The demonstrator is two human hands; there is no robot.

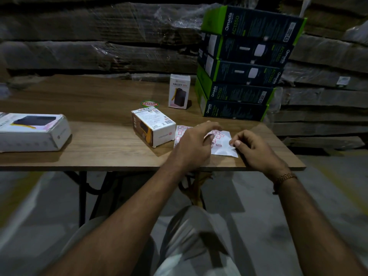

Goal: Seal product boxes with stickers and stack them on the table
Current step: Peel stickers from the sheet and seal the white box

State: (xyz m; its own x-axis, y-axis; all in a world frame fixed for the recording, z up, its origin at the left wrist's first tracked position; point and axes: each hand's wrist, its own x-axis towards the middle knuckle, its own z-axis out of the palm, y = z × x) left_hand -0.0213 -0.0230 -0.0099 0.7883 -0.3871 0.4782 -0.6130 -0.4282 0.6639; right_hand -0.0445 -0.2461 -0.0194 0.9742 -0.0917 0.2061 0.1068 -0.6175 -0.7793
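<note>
A white sticker sheet (224, 145) with small red-edged stickers lies near the front right of the wooden table (99, 148). My left hand (196, 143) rests on the sheet with its fingers spread over it. My right hand (253, 145) pinches at the sheet's right edge with thumb and forefinger. Just left of the sheet lies a small white product box (153, 129) with an orange and black picture. A white HALLEY box (179, 91) stands upright behind it.
A tall stack of dark green-edged Omada boxes (241, 72) fills the table's back right. A large white box (33, 132) lies at the left. A round red and green label (150, 103) sits mid-table. Wrapped cardboard piles stand behind. The table's front edge is under my wrists.
</note>
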